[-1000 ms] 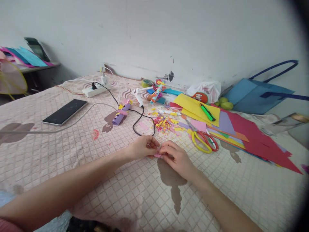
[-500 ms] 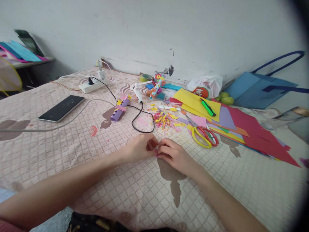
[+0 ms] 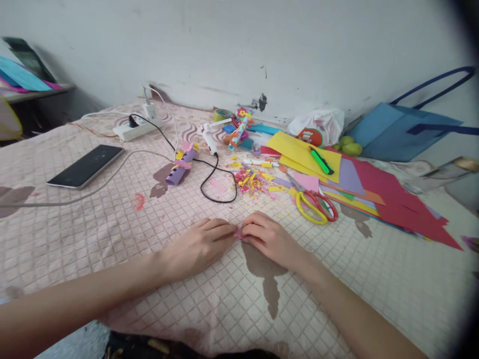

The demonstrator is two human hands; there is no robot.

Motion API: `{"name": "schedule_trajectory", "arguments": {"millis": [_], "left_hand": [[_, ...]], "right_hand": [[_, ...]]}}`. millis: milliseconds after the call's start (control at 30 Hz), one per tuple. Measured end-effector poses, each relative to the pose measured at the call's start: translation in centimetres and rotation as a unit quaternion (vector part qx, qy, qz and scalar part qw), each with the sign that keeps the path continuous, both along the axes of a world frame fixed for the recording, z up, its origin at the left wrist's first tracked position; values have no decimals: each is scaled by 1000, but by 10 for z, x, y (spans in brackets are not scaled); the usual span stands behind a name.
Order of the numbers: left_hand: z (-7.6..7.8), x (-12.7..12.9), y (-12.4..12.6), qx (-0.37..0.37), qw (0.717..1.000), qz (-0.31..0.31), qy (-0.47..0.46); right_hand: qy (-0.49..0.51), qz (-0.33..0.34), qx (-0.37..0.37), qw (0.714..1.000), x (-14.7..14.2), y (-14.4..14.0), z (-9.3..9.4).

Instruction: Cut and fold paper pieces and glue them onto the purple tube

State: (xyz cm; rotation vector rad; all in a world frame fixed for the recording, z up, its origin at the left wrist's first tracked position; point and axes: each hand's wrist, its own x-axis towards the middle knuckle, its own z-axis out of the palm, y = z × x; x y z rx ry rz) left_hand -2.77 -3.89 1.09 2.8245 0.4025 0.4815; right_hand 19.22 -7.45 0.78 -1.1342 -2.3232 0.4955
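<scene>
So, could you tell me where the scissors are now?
In the head view, the scissors lie right of centre, beyond the right hand, with the paper scraps to their left and the coloured sheets to their right.

This looks like a room in a home, in use for crafts: a counter (image 3: 112,224) under a patterned cloth stands against a scuffed, pale wall (image 3: 187,60). A phone (image 3: 86,167) lies left, green fruit (image 3: 351,149) sits far right, and scissors (image 3: 312,209) lie beside coloured paper (image 3: 392,199).
</scene>
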Motion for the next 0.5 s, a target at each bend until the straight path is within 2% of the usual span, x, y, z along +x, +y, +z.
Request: {"name": "schedule_trajectory", "arguments": {"millis": [333,500], "left_hand": [[1,-3,1,29,999,-23,35],[2,-4,2,32,998,-31,42]], "right_hand": [[-19,31,21,999,5,1,-4],[28,-6,-31,999,2,2,-3]]}}
